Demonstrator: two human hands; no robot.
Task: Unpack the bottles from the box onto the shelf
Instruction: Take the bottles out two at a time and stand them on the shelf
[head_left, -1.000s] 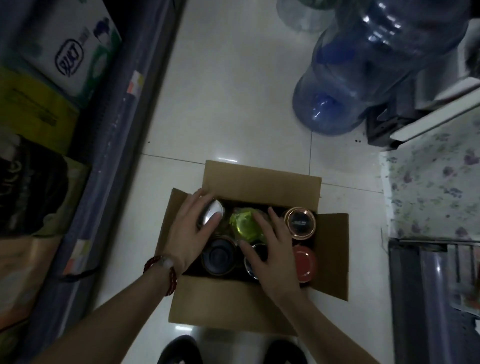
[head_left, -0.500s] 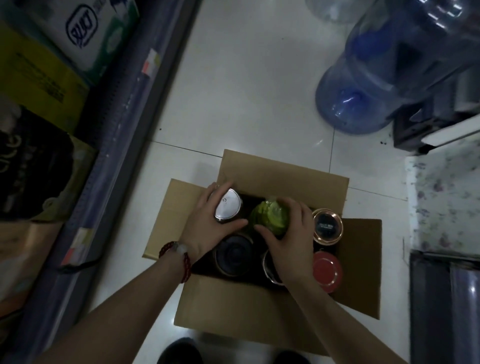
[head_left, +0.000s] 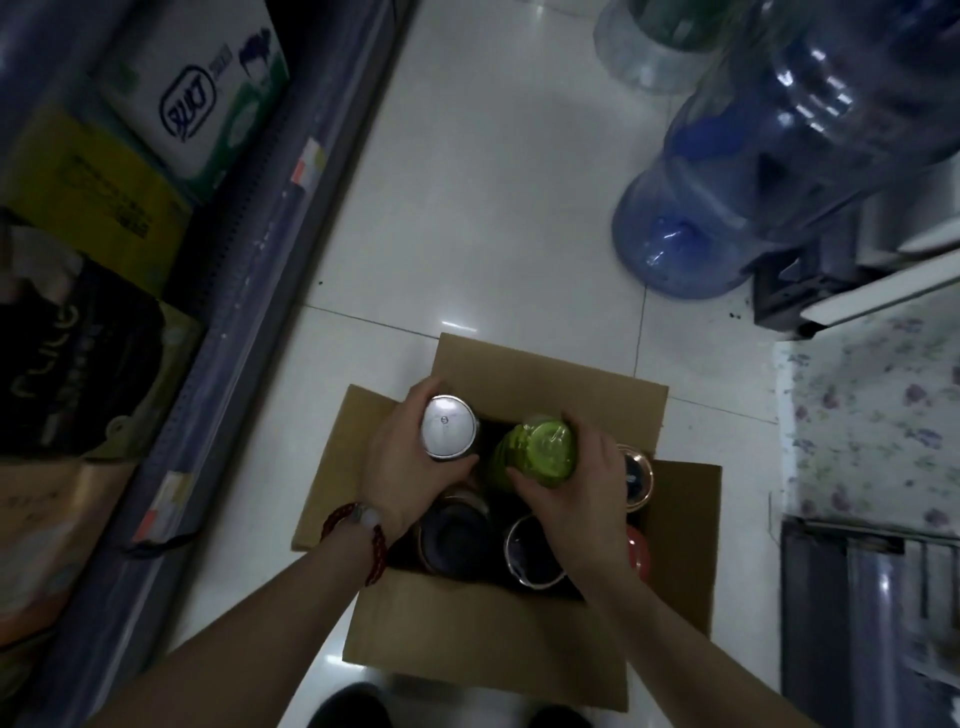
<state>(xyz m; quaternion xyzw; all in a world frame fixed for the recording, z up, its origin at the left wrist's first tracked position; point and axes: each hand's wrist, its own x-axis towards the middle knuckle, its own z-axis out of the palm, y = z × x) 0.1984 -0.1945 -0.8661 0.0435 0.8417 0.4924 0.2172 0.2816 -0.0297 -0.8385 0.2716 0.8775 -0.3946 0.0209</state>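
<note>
An open cardboard box (head_left: 483, 649) stands on the tiled floor between my feet. My left hand (head_left: 410, 467) grips a bottle with a silver cap (head_left: 448, 427), raised at the box's back left. My right hand (head_left: 576, 499) grips a green bottle (head_left: 537, 451) beside it, also raised above the others. Still in the box are a dark-lidded bottle (head_left: 452, 535), a chrome-rimmed one (head_left: 530, 564), a copper-rimmed one (head_left: 638, 475) and a red-capped one (head_left: 640, 553), partly hidden by my right hand. The shelf (head_left: 244, 291) runs along the left.
The shelf's lowest level holds a white tissue pack (head_left: 202, 98), a yellow box (head_left: 98, 192) and a dark bag (head_left: 67, 358). Large blue water jugs (head_left: 727, 197) stand at the back right. A floral-covered surface (head_left: 872, 415) and a metal rack (head_left: 878, 613) lie to the right.
Both hands closed around the silver-capped and green bottles and lifted them up out of the box. The view shifted slightly.
</note>
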